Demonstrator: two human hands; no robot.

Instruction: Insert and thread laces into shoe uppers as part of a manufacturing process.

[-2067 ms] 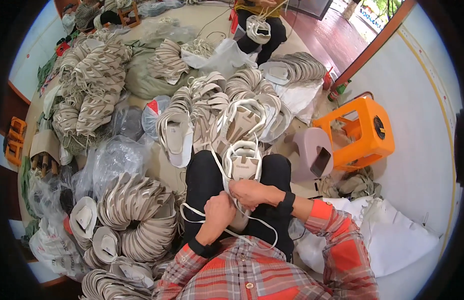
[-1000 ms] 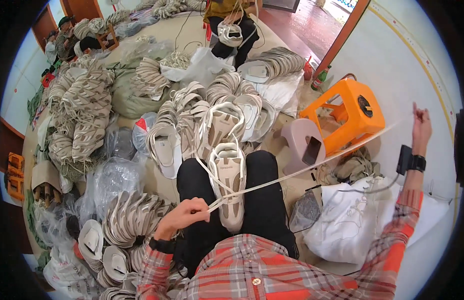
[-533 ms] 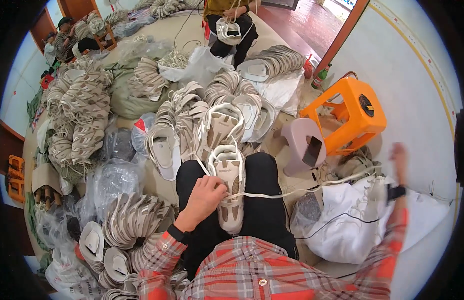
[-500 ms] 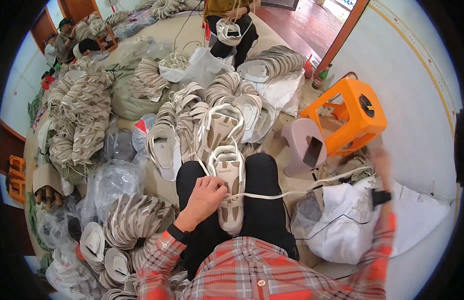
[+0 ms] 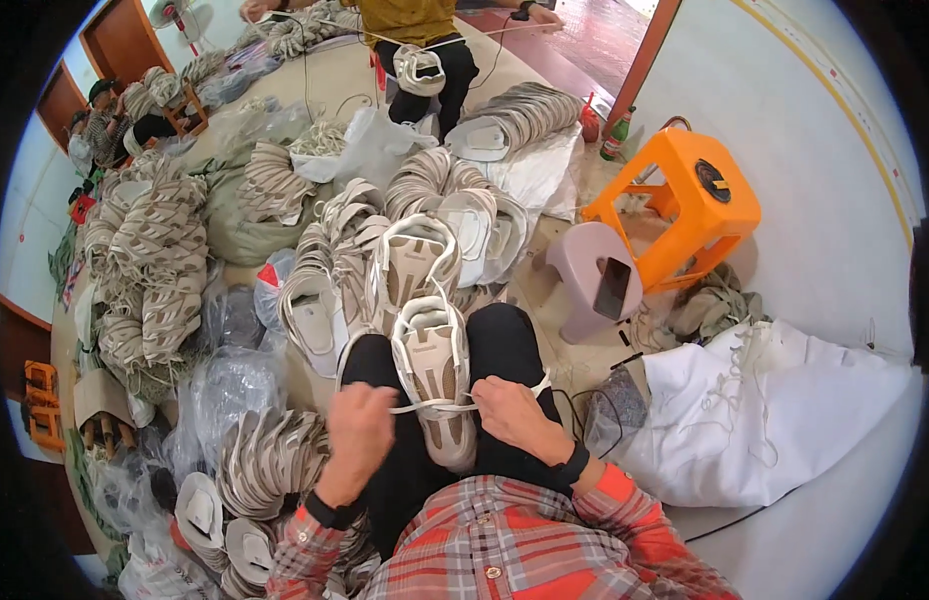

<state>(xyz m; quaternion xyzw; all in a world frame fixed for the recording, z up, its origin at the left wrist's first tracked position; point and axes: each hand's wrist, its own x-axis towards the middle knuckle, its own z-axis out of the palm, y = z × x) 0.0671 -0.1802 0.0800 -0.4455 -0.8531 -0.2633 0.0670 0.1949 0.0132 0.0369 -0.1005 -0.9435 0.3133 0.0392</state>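
Fingers of the left hand (image 5: 362,425), a bit blurry, pinch a white lace (image 5: 429,406) on one side, and fingers of the right hand (image 5: 516,414) pinch it on the other. Between them the lace goes across a tan shoe (image 5: 431,355). The shoe lies on the person's lap, between two black knees (image 5: 504,345), with its toe toward the belly. Just past it sits another tan shoe (image 5: 416,265). Lots of shoe parts stand in a curved row (image 5: 274,455) on the left. On the right is a little purple stool (image 5: 582,280) with a phone (image 5: 612,288) on top, near a big orange stool (image 5: 736,215). A white sack (image 5: 784,430) lies by the wall. Farther off, someone in a yellow top (image 5: 409,18) has arms spread wide.
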